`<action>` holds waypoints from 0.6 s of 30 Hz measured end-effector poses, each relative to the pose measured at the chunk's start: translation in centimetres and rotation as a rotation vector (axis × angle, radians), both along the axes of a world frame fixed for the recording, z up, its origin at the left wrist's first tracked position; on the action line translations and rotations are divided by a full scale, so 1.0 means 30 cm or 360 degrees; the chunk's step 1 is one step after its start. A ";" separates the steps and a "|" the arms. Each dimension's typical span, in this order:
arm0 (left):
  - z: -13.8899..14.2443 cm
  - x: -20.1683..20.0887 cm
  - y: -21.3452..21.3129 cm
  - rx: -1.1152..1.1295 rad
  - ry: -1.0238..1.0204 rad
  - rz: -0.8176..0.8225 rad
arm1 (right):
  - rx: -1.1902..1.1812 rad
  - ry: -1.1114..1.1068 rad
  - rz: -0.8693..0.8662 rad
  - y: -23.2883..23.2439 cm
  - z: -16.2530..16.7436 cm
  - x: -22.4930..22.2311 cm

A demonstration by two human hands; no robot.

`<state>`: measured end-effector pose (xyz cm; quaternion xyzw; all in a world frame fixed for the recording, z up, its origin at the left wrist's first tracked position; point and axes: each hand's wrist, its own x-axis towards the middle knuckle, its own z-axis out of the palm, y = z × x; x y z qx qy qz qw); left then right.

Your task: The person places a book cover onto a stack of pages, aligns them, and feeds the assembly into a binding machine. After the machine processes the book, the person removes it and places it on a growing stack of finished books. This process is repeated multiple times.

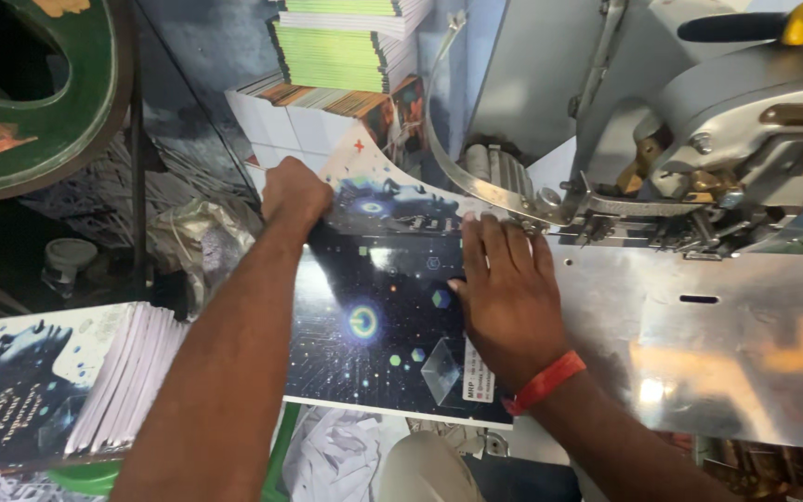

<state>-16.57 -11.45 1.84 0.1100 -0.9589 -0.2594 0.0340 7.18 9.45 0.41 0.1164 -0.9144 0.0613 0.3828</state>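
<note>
Booklet cover (383, 316), dark with a starry space print, lies draped over the shiny metal saddle (717, 344) of a stitching machine (736, 139). Left hand (295, 197) pinches its far edge, fingers curled shut on it. Right hand (506, 296) presses flat on top, fingers together, red wristband (546, 381) on. A pile of matching booklets (67, 381) sits at the left, and green-edged stacks (346, 46) further back.

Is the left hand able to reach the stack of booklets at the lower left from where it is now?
Probably yes: the left hand grips the dark cover, and nothing lies between its forearm and the booklet stack.
</note>
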 end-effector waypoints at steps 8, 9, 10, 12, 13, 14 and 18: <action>0.010 0.011 0.022 -0.0167 -0.0009 -0.0079 | -0.0001 -0.0309 0.0106 0.010 -0.012 -0.057; 0.012 0.017 0.019 -0.0195 0.0042 -0.0105 | 0.0020 -0.0305 0.0097 0.012 -0.014 -0.060; 0.017 0.024 0.013 -0.0203 0.0051 -0.0131 | 0.0043 -0.0295 0.0090 0.014 -0.015 -0.066; 0.015 0.048 0.001 -0.0222 0.0066 -0.0178 | 0.0065 -0.0269 0.0074 0.013 -0.017 -0.073; 0.011 0.060 -0.015 -0.0165 0.0148 -0.0221 | 0.0074 -0.0258 0.0072 0.012 -0.019 -0.074; 0.005 0.071 -0.035 -0.0109 0.0232 -0.0260 | 0.0072 -0.0251 0.0081 0.011 -0.020 -0.076; -0.058 0.100 -0.178 0.0407 0.0592 -0.0409 | 0.0071 -0.0253 0.0109 0.013 -0.023 -0.074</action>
